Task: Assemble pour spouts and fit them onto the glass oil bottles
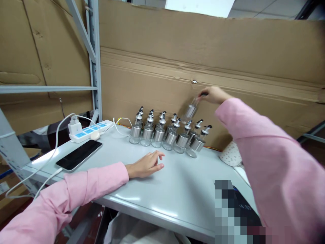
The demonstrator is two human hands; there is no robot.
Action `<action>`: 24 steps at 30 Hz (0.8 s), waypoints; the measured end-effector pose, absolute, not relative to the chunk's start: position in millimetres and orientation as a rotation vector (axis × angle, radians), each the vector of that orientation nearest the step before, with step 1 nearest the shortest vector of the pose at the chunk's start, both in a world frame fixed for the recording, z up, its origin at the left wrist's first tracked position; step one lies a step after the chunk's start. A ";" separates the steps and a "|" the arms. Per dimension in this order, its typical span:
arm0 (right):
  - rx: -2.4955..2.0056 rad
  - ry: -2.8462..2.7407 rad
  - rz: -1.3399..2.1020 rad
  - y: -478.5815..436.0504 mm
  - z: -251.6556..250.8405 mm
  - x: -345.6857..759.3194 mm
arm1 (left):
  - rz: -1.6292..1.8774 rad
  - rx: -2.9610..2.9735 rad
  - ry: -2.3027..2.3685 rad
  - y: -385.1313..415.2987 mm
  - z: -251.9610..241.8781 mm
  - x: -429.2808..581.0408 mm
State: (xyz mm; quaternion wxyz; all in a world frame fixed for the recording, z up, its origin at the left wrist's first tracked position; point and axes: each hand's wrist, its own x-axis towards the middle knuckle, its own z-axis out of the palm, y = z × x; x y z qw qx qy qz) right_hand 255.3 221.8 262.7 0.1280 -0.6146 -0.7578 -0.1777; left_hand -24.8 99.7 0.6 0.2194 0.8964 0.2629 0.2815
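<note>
My right hand (212, 95) grips a glass oil bottle (191, 110) by its top and holds it tilted above the back row. That bottle is slightly blurred, and its lower end overlaps the bottles behind the front row. Several matching oil bottles (158, 133), clear glass with a silver metal sleeve and a black-tipped pour spout, stand in two rows near the cardboard. At the right end of the front row is another such bottle (197, 143). My left hand (146, 165) rests on the table in front of the rows, fingers loosely bent and apart, holding nothing.
A black-screened phone (79, 155) lies at the left of the grey table (162, 193). Behind it sits a white power strip (90, 131) with a charger (75, 126) and white cables. Cardboard (152, 78) walls the back. A speckled white object (230, 154) stands at the right.
</note>
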 end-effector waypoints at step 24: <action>-0.984 -2.763 0.399 56.8 155.4 181.0 | 0.734 1.894 0.530 74.2 -2.7 -7.8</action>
